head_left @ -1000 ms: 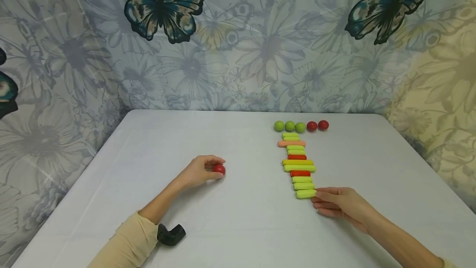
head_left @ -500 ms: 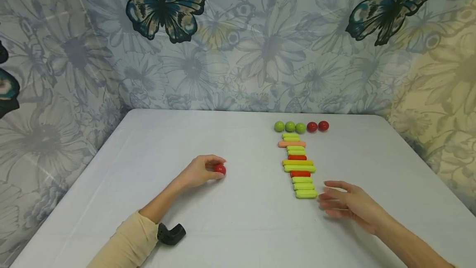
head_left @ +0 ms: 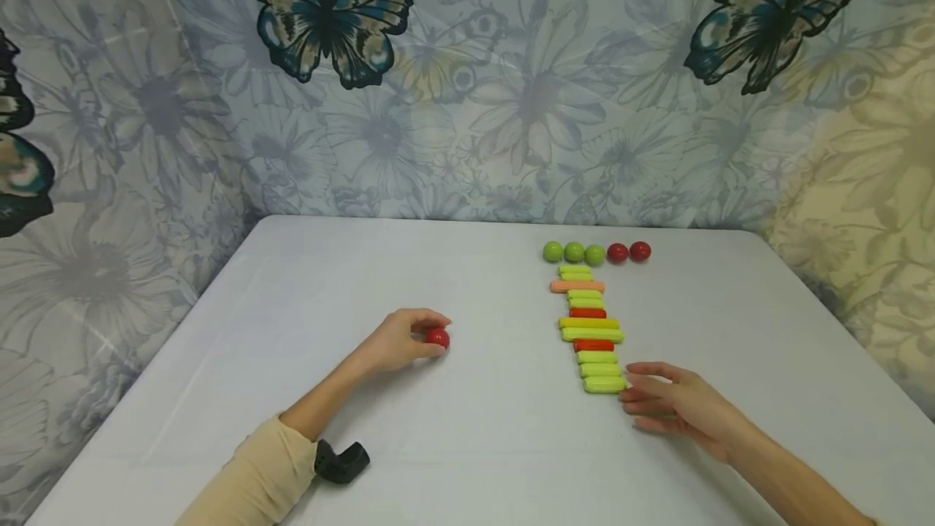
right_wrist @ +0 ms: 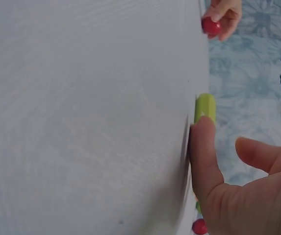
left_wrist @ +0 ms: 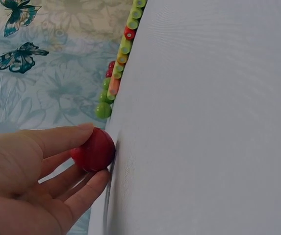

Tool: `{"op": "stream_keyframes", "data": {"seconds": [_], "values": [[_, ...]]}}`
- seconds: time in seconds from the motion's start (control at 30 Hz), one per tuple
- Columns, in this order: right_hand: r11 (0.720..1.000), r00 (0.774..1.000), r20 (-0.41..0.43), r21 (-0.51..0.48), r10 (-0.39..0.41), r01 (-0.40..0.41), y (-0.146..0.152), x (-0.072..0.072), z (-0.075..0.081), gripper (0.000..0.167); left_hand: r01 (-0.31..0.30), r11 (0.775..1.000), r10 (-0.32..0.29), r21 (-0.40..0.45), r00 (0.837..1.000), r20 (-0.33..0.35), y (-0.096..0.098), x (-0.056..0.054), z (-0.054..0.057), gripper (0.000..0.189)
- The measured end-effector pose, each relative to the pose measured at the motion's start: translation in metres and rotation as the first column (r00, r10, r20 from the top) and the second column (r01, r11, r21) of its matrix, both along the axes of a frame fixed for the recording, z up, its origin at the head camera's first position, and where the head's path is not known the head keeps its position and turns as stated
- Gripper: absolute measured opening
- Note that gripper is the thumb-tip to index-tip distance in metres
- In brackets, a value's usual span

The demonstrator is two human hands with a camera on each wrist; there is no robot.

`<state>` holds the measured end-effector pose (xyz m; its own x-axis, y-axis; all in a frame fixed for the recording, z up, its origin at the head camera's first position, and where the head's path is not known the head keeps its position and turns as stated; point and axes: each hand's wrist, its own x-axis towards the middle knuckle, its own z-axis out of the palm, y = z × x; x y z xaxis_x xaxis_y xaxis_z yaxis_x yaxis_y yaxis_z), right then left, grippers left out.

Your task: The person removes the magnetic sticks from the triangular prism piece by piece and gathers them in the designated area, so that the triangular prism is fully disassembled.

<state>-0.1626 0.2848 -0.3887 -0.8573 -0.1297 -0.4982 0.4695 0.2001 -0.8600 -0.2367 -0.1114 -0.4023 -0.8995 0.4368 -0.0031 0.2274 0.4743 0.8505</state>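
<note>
My left hand (head_left: 398, 342) holds a glossy red ball (head_left: 438, 338) between thumb and fingers, low over the left-middle of the table; the left wrist view shows the ball (left_wrist: 95, 151) at the fingertips. On the right, a ladder-like column of short sticks runs away from me, mostly yellow-green with red and orange ones. My right hand (head_left: 682, 404) is beside the nearest yellow-green stick (head_left: 605, 385), fingers loosely spread. In the right wrist view, one fingertip of the right hand (right_wrist: 248, 191) overlaps the end of that green stick (right_wrist: 205, 106).
Beyond the column, a row of green balls (head_left: 574, 252) and red balls (head_left: 618, 253) lies near the far edge of the white table (head_left: 467, 445). A black curved object (head_left: 343, 463) sits at the left sleeve. Butterfly-patterned wall covering (head_left: 467, 104) stands behind and left.
My right hand has let go of the nearest green stick, drawn back to the right with fingers spreading, then come slightly back toward it. The left hand keeps its hold on the red ball.
</note>
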Motion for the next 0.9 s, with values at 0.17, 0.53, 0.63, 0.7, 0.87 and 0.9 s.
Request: {"op": "stream_keyframes", "data": {"seconds": [0.17, 0.53, 0.63, 0.7, 0.87, 0.9], "values": [[1.0, 1.0, -0.007, -0.016, 0.012, -0.012, 0.002, 0.002, -0.003, 0.063, 0.003, 1.0, -0.003, -0.008, 1.0, -0.003, 0.001, 0.0, -0.001, 0.04], [0.999, 1.0, -0.014, -0.035, 0.028, -0.028, 0.005, 0.006, -0.002, 0.06, 0.024, 1.0, -0.024, 0.005, 1.0, -0.007, 0.005, -0.002, -0.003, 0.039], [0.998, 0.999, -0.019, -0.046, 0.038, -0.039, 0.006, 0.006, -0.002, 0.061, 0.01, 1.0, -0.01, -0.008, 1.0, -0.02, 0.011, -0.006, -0.003, 0.038], [0.997, 0.999, -0.021, -0.053, 0.047, -0.048, 0.007, 0.007, -0.002, 0.061, 0.0, 1.0, 0.0, -0.015, 1.0, -0.027, 0.017, -0.01, -0.003, 0.037], [0.999, 0.999, -0.019, -0.031, 0.034, -0.035, 0.006, 0.008, -0.003, 0.059, -0.033, 0.999, 0.032, -0.03, 0.999, -0.044, 0.034, -0.026, 0.001, 0.038], [0.999, 0.999, -0.019, -0.022, 0.027, -0.028, 0.005, 0.008, -0.003, 0.059, -0.039, 0.999, 0.037, -0.033, 0.998, -0.054, 0.037, -0.029, 0.002, 0.039]]}}
